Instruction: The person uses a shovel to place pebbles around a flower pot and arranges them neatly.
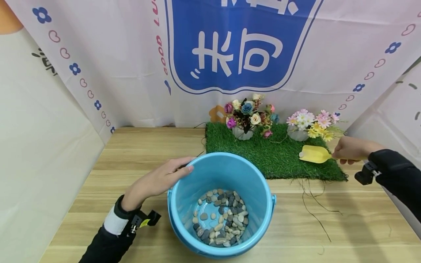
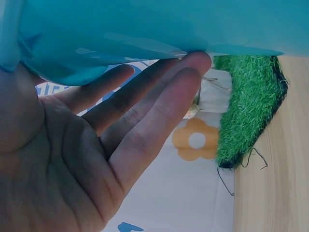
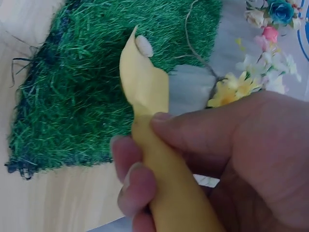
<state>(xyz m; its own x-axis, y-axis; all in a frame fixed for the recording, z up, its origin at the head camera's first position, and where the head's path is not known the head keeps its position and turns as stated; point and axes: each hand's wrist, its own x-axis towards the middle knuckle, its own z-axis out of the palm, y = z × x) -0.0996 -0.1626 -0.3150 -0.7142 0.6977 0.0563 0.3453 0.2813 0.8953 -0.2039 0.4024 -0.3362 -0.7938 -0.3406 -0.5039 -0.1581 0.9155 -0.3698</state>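
A light-blue bucket (image 1: 263, 190) stands on the wooden table, with grey, black and cream pebbles (image 1: 227, 219) spread over its bottom. My left hand (image 1: 161, 179) holds its rim on the left side, thumb over the edge. In the left wrist view the fingers (image 2: 159, 106) stretch along the bucket's outer wall, fingertips right at it. My right hand (image 1: 353, 149) grips the handle of a yellow scoop (image 1: 314, 154) between thumb and curled fingers, over the right part of the artificial grass mat (image 1: 273, 157). One whitish pebble (image 3: 144, 46) shows at the scoop's front edge.
Two white pots of artificial flowers stand at the mat's back, one with roses (image 1: 250, 113), the other with daisies (image 1: 315, 124). Loose dark threads (image 1: 312, 208) trail from the mat's front edge. A printed white curtain (image 1: 138, 73) hangs behind the table.
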